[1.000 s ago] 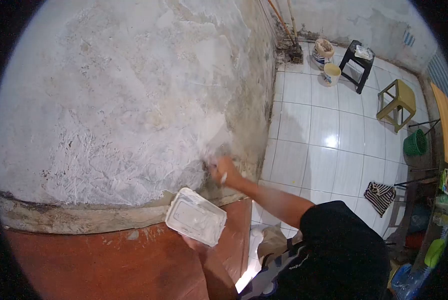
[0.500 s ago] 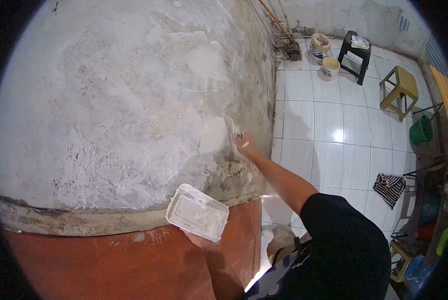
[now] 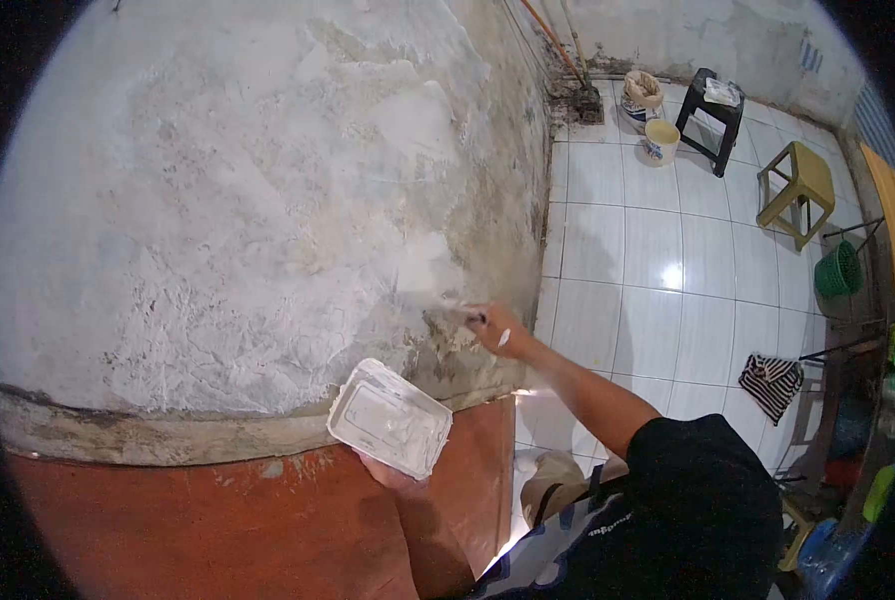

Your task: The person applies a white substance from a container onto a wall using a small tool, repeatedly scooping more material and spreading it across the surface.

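My left hand supports a white plastic tray from below, tilted near the foot of the wall; most of the fingers are hidden under it. White putty coats the inside of the tray. My right hand is closed round the dark handle of a putty knife, whose blade is motion-blurred against the wall. Just above the blade a smooth white putty patch lies on the rough, stained wall.
A red-brown surface runs below the wall. On the white tiled floor stand a pail, an open sack, a black stool and an olive stool. A striped cloth and a green basket are at the right.
My right hand has moved down along the wall with the putty knife, closer to the tray. The tray in my left hand has shifted slightly up and left in view.
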Available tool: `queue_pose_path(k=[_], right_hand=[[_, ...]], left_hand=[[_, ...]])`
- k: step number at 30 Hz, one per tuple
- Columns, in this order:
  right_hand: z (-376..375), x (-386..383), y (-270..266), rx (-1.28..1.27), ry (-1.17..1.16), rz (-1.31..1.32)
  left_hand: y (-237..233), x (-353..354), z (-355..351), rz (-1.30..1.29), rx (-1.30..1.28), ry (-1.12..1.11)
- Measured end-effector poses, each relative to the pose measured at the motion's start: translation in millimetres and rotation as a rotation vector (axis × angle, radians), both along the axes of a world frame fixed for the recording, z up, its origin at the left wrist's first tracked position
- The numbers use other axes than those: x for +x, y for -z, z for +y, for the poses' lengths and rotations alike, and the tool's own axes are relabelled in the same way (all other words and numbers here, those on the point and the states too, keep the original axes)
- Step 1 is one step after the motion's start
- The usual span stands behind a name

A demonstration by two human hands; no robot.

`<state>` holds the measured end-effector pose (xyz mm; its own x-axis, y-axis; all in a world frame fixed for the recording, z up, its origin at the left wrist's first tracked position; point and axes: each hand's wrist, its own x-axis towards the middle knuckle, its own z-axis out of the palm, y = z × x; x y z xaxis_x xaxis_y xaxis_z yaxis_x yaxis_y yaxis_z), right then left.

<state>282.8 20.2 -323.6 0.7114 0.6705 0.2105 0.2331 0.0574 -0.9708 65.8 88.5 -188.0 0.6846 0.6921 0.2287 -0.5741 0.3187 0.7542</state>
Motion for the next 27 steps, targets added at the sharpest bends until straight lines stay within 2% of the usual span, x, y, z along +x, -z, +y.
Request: queue_pose_path(k=[1,2,4,5,7,10,11,12,13,14,15,16,17,18,19,20,22,23,24,25,26,27], right_hand=[[-1,9,1,-0.093,0.074,0.113],[1,19,3,-0.084,0.083,0.116],[4,35,0,-0.205,0.314,0.264],[11,41,7,-0.201,0.318,0.271],[38,51,41,-0.220,0.444,0.266],[84,47,71,-0.296,0.386,0.294],[94,35,74,-0.165,0.409,0.045],[102,17,75,-0.036,0.425,-0.204],[102,0,68,-0.023,0.377,-0.236],[92,-16,59,-0.016,0.326,-0.266],[76,-24,50,-0.037,0.315,-0.268],[60,-32,38,-0.059,0.192,-0.234],[49,-38,31,-0.076,0.069,-0.196],[34,-28,34,-0.091,-0.077,-0.119],[22,-20,32,-0.087,-0.082,-0.115],[12,-12,28,-0.078,-0.074,-0.027],[3,7,32,-0.056,-0.055,0.062],[3,16,37,-0.102,0.015,0.173],[3,24,34,-0.148,0.084,0.283],[5,31,30,-0.138,0.090,0.284],[10,37,25,-0.209,0.288,0.124],[14,42,17,-0.282,0.482,-0.037]], left_hand=[[-4,4,-6,0.051,0.061,-0.142],[-3,5,-6,0.052,0.071,-0.132],[2,-1,-2,-0.068,-0.081,-0.042],[3,-7,3,-0.062,-0.076,-0.037],[5,-20,17,0.200,-0.115,0.018],[16,-24,28,0.144,-0.106,-0.056],[14,-21,28,0.144,-0.112,-0.059],[-3,-6,19,-0.007,-0.142,0.210],[-10,1,12,-0.162,-0.176,0.475],[12,-10,23,-0.163,-0.197,0.466],[48,-30,45,0.070,0.025,0.200],[68,-43,54,0.311,0.247,-0.070],[69,-45,51,0.320,0.232,-0.081],[67,-40,49,0.280,0.083,-0.080],[63,-36,48,0.239,-0.056,-0.075],[58,-34,47,0.244,-0.046,-0.076],[47,-27,42,0.213,0.256,-0.020],[41,-25,39,0.214,0.267,-0.012],[33,-23,34,0.228,0.135,0.045],[27,-20,30,0.242,0.004,0.100],[24,-18,27,0.243,0.015,0.106],[23,-17,22,0.304,0.179,-0.041]])
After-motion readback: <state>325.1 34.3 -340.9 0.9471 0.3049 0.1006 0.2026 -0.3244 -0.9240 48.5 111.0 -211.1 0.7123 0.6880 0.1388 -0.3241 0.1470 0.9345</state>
